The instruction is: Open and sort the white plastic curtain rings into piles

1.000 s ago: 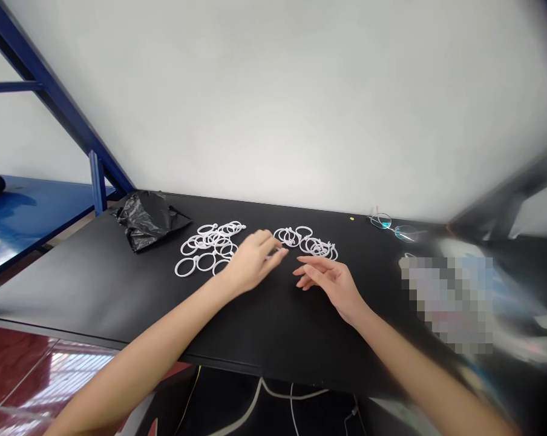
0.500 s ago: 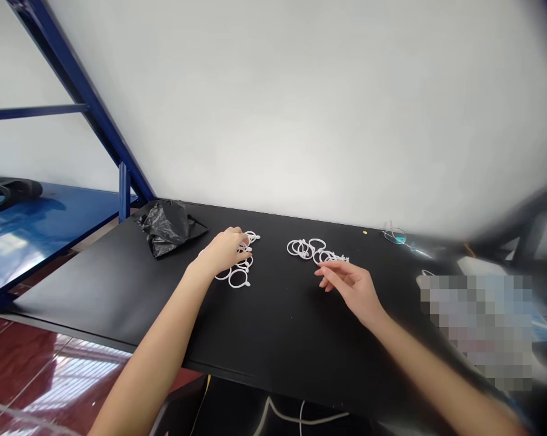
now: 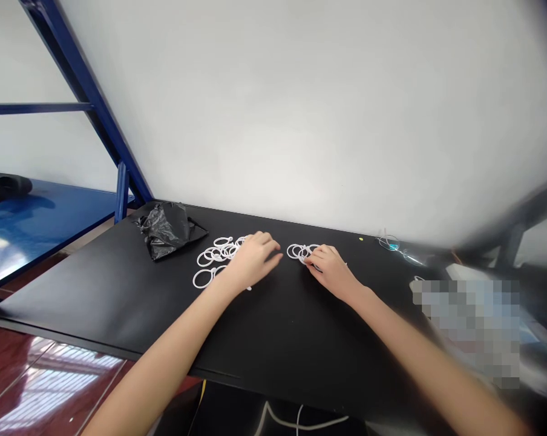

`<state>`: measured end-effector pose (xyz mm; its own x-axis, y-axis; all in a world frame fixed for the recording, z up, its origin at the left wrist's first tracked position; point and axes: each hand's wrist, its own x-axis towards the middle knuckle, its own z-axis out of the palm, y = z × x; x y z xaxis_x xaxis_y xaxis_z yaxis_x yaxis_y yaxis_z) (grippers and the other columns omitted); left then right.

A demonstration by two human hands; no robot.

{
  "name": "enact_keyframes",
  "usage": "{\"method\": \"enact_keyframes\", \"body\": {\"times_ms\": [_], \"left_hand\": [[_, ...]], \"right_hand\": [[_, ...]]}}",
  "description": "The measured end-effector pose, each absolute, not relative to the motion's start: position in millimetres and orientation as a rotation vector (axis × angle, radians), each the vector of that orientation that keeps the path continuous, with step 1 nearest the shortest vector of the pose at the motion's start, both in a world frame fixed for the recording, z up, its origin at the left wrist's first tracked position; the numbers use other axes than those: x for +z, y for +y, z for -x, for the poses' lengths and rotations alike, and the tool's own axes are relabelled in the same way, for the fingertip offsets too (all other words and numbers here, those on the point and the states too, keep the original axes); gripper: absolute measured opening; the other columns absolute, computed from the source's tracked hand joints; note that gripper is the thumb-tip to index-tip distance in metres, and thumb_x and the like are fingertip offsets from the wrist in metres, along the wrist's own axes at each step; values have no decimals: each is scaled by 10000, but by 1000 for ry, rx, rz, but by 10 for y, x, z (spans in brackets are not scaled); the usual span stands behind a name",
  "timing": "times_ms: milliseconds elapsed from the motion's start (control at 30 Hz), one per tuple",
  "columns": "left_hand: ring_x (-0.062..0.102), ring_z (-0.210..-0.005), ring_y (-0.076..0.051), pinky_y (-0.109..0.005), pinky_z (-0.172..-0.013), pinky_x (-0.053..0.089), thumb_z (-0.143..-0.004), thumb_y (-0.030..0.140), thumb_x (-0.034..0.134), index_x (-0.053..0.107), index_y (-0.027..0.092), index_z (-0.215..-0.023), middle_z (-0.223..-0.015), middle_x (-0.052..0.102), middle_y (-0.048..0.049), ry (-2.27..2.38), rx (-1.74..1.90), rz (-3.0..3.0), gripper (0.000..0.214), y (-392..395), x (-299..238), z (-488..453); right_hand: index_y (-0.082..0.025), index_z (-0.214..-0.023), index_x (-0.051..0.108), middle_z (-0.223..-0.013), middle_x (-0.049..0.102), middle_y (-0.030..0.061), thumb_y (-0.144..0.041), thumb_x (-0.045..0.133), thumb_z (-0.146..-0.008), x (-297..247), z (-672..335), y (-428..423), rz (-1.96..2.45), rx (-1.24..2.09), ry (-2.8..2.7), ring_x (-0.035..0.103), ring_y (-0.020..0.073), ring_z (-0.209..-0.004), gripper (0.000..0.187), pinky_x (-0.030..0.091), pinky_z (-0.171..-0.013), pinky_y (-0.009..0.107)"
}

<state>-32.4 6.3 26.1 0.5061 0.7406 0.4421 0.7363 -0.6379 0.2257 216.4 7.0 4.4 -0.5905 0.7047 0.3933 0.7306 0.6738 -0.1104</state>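
Two heaps of white plastic rings lie on a black table (image 3: 119, 303). My left hand (image 3: 253, 261) rests palm down at the right edge of the left heap of rings (image 3: 214, 257), fingers loosely stretched toward the middle, nothing visibly held. My right hand (image 3: 330, 269) lies over the right heap of rings (image 3: 298, 251), its fingertips curled down onto the rings; whether it pinches one is hidden.
A crumpled black plastic bag (image 3: 167, 227) sits at the table's back left. A pair of glasses (image 3: 391, 243) lies near the wall at the right. Beside the table on the left, a blue metal frame (image 3: 87, 103) and blue shelf stand. A blurred patch covers the right side.
My left hand has slid right, off the left heap, uncovering more of its rings. My right hand has moved forward and left onto the right heap.
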Motion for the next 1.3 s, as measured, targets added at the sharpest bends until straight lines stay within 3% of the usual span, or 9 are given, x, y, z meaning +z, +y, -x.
{"method": "enact_keyframes", "body": {"times_ms": [133,267,400,533,733,833,1000,1167,1300], "left_hand": [[550,-922,-222,-386,-849,455,-961,249,486,605,166,-1057,-1002,619,-80,1066,877,-2698,174,-112,219,65],[587,-793,-148,-298,-759,497,-996,340,414,459,186,-1278,-980,612,-50,947,954,-2093,325,-247,188,-47],[562,-661,-102,-232,-642,466,-969,434,447,573,164,-986,-841,601,-11,803,807,-1710,298,-298,181,-127],[492,-604,-84,-219,-612,422,-951,432,474,553,149,-767,-707,541,12,755,810,-1536,347,-264,179,-157],[521,-664,-99,-226,-635,416,-901,389,570,579,146,-791,-731,571,-12,586,709,-1120,266,-231,164,-140],[572,-763,-129,-249,-703,444,-889,423,599,575,152,-791,-782,610,-35,564,697,-1084,290,-244,138,-142],[509,-642,-79,-219,-635,397,-777,364,755,544,156,-788,-733,599,3,665,732,-1179,296,-259,132,-153],[534,-616,-77,-250,-707,455,-762,292,761,512,156,-750,-665,550,31,610,764,-962,284,-265,195,-121],[459,-568,-58,-291,-750,494,-764,251,743,499,165,-751,-651,494,50,552,763,-869,259,-247,223,-88]], "right_hand": [[-190,-835,626,-835,675,60,-113,549,-911,126,-2215,-15,1089,-89,-2464,583,229,-887,132,463,-842,401],[-210,-831,601,-801,678,31,-121,574,-911,170,-2219,-238,939,-10,-2309,599,201,-833,122,486,-785,367],[-216,-909,617,-853,702,37,-51,611,-874,119,-2136,-445,724,12,-2177,620,192,-831,169,518,-774,367],[-210,-951,633,-887,697,55,-21,643,-838,82,-2067,-548,708,82,-2061,644,192,-825,221,540,-754,368],[-223,-1021,649,-998,689,70,-57,660,-835,52,-2058,-584,804,204,-1978,665,201,-920,249,569,-804,363],[-239,-1048,647,-1001,693,57,-75,627,-861,20,-2057,-574,851,302,-2003,662,188,-902,250,583,-718,320],[-238,-1034,649,-1018,686,61,-118,658,-848,-5,-2027,-574,890,307,-1949,657,187,-864,222,575,-632,297],[-231,-1171,603,-976,704,59,-168,737,-792,-8,-2048,-591,935,374,-1914,664,171,-749,407,602,-643,323],[-231,-1115,637,-967,728,54,-172,682,-840,1,-2059,-606,928,443,-1912,695,167,-727,285,621,-637,313]]}}
